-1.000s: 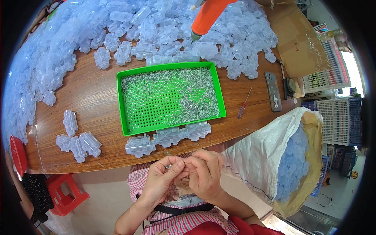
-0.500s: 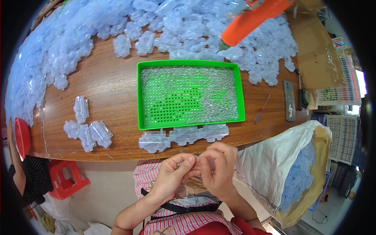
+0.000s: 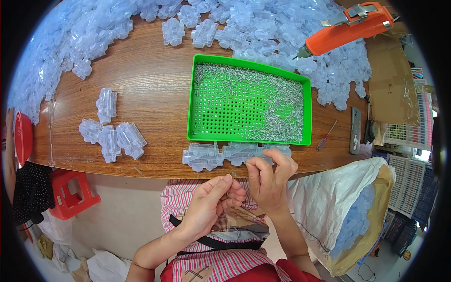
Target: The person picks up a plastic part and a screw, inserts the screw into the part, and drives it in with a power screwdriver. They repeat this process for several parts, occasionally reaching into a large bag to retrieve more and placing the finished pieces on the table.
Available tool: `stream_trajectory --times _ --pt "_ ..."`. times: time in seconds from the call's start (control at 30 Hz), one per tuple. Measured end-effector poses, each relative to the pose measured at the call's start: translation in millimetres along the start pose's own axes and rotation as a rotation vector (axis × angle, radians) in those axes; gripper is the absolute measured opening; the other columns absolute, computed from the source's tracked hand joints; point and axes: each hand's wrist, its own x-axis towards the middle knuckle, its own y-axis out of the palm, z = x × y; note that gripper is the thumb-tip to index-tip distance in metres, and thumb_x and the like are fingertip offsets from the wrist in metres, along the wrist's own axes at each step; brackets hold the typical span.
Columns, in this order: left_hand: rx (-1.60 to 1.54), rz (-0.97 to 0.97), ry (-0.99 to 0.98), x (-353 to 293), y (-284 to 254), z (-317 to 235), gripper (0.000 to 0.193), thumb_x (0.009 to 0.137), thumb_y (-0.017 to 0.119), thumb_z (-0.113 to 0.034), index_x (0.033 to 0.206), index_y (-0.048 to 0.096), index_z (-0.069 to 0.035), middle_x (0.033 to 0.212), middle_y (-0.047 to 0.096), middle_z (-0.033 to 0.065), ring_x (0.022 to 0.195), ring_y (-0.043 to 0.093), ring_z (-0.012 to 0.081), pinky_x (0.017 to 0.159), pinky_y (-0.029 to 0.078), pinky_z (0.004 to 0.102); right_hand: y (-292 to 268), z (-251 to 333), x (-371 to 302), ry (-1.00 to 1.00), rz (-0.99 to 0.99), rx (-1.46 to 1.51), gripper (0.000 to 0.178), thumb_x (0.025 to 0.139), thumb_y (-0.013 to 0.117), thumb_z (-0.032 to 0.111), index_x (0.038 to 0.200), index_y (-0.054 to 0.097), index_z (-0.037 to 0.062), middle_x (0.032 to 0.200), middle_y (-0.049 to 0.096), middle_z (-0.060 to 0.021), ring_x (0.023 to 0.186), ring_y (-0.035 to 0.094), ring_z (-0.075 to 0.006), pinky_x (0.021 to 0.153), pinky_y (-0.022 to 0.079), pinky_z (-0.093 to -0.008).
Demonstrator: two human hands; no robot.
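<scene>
Three clear bluish plastic housings point(image 3: 202, 157) lie in a row along the table's front edge. A green perforated tray point(image 3: 190, 105) right behind them holds many small silver screws point(image 3: 286, 113). My right hand point(image 3: 272, 183) is closed in a pinch at the front of the right-hand housings, its fingers partly covering them; what it pinches is too small to make out. My left hand point(image 3: 211, 202) hangs just before the table edge, thumb pressed on curled fingers. Whatever lies within it is hidden.
An orange electric screwdriver point(image 3: 347, 35) hangs above a big heap of similar housings point(image 3: 263, 30). Several loose housings point(image 3: 108, 143) lie at left. A small screwdriver point(image 3: 324, 138) and a phone point(image 3: 355, 129) lie at right, beside a white sack point(image 3: 314, 202). A red stool point(image 3: 70, 192) stands lower left.
My right hand has moved away from my left hand, up to the row of housings. My left hand stays near the table edge, fingers still curled. The whole view has shifted slightly.
</scene>
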Motion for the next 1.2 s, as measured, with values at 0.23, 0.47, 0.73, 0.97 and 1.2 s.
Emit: stream_trajectory --times 0.23,0.47,0.73,0.97,1.2 --pt "-0.030 0.011 0.001 0 0 -2 0.026 0.098 0.046 -0.024 0.093 0.059 -0.003 0.086 0.065 0.0074 0.079 0.063 0.0134 0.074 0.053 0.0269 0 2 0 -0.043 -0.033 -0.070 0.016 0.078 0.069 0.016 0.093 0.063 0.0128 0.106 0.052 -0.0057 0.095 0.044 -0.0238 0.082 0.035 -0.0338" --pt "-0.053 0.012 0.001 -1 -1 -2 0.025 0.098 0.046 -0.023 0.095 0.059 -0.001 0.088 0.065 0.0087 0.080 0.064 0.0143 0.076 0.053 0.0276 -5 3 2 -0.020 -0.031 0.001 0.018 0.077 0.070 0.011 0.094 0.065 0.0118 0.104 0.052 -0.0060 0.094 0.045 -0.0243 0.080 0.036 -0.0332" --pt "-0.190 0.185 -0.029 4 8 -13 0.056 0.101 0.025 -0.039 0.131 0.039 0.006 0.133 0.045 0.0207 0.124 0.045 0.0239 0.105 0.037 0.0343 -39 19 6 0.201 0.021 0.369 0.017 0.077 0.068 0.007 0.094 0.065 0.0087 0.101 0.051 -0.0096 0.088 0.044 -0.0235 0.073 0.037 -0.0309" --pt "-0.271 0.257 -0.022 4 14 -13 0.061 0.100 0.023 -0.043 0.135 0.035 0.005 0.140 0.039 0.0182 0.128 0.041 0.0237 0.105 0.037 0.0351 -52 33 5 0.131 0.180 0.234 0.023 0.072 0.070 0.008 0.094 0.067 0.0104 0.101 0.054 -0.0053 0.093 0.049 -0.0228 0.079 0.036 -0.0361" --pt "-0.181 0.233 0.047 1 17 -11 0.060 0.100 0.023 -0.042 0.136 0.033 0.005 0.140 0.038 0.0179 0.128 0.041 0.0229 0.107 0.033 0.0357 -45 37 2 0.056 0.148 0.159 0.023 0.071 0.071 0.009 0.093 0.066 0.0104 0.100 0.055 -0.0048 0.092 0.050 -0.0232 0.079 0.037 -0.0363"
